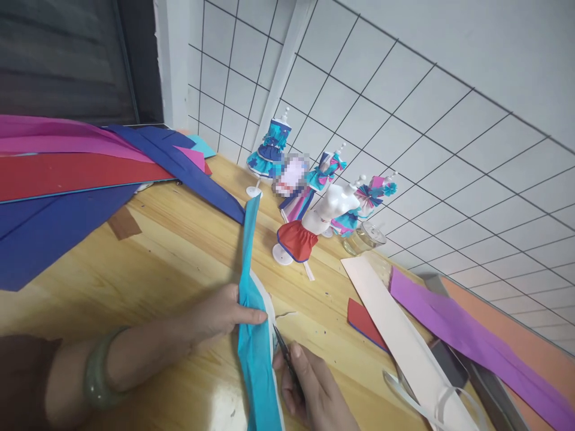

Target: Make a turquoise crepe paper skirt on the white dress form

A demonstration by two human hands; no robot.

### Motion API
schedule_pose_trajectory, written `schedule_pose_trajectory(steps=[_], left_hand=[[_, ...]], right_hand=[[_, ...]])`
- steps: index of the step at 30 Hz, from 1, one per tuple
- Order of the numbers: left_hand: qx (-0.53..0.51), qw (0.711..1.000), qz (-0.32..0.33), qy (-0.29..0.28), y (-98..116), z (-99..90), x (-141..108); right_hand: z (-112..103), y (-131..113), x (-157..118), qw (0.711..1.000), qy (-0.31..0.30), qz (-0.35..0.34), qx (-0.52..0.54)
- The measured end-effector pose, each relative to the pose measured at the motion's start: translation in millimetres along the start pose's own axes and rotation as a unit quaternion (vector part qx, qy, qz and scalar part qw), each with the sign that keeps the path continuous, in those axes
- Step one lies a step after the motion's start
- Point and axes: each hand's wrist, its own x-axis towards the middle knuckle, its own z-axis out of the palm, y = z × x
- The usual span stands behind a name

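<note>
My left hand (227,312) grips a long turquoise strip (258,350), its thumb lying across the top and its fingers underneath. White edging (265,293) runs along the strip's right side; whether the strip is paper or cloth I cannot tell. Small black-handled scissors (290,362) are in my right hand (317,389), their tips at the white edging just below my left thumb. A thin white sliver (286,314) curls beside the edging. Beyond the strip stands a small white mannequin (335,206) wearing a red skirt (297,240) with blue trim.
Several dressed mini mannequins (272,149) stand at the back by a glass jar (365,238). Blue sheets (49,233), a red sheet (81,173) and pink sheets (58,134) lie left. A pale strip (395,329), a purple strip (471,338) and a red piece (365,323) lie right.
</note>
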Motion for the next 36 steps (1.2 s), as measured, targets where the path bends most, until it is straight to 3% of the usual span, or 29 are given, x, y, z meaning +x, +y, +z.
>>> schedule_pose_trajectory(steps=[12,22,36], left_hand=[[0.015,0.999,0.007,-0.028,-5,-0.7,1],[0.052,0.998,0.004,-0.021,-9,3.0,3],[0.076,0.997,0.016,-0.022,-13,2.0,6]], right_hand=[[7,5,12,0.999,-0.031,-0.012,0.008],[19,1,15,0.999,0.022,-0.024,0.011],[34,-6,15,0.989,0.108,-0.010,0.097]])
